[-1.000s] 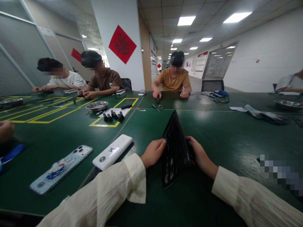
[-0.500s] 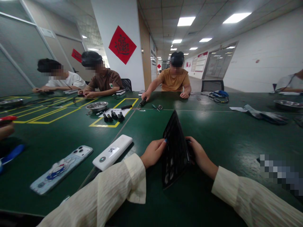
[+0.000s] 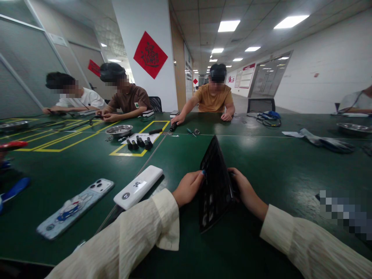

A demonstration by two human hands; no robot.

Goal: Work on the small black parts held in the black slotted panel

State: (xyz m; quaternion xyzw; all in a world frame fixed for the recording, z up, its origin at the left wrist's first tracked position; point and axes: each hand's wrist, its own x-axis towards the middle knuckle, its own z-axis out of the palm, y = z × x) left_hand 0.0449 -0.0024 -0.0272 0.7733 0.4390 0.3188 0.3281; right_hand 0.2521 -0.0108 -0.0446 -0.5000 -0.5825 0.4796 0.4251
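Note:
Upright and slanted over the table, a thin black panel is held between my two hands; pale patches show in rows on its glossy face, and I cannot tell its exact kind. My left hand grips its left side, thumb against the face, with a small spot of blue at the thumb tip. On the other side, my right hand is closed on the right edge, most of its fingers hidden behind the panel. Left of my left forearm lie a white power bank marked 26 and a phone in a cartoon case.
Several black cylindrical parts stand on a paper near a metal bowl. Across the green table, a person holds a dark object. Gloves lie at right, a red-handled tool at far left.
My hands and the panel have hardly moved. Another person's hand at the far left edge has left the view. The person opposite has shifted the dark object slightly.

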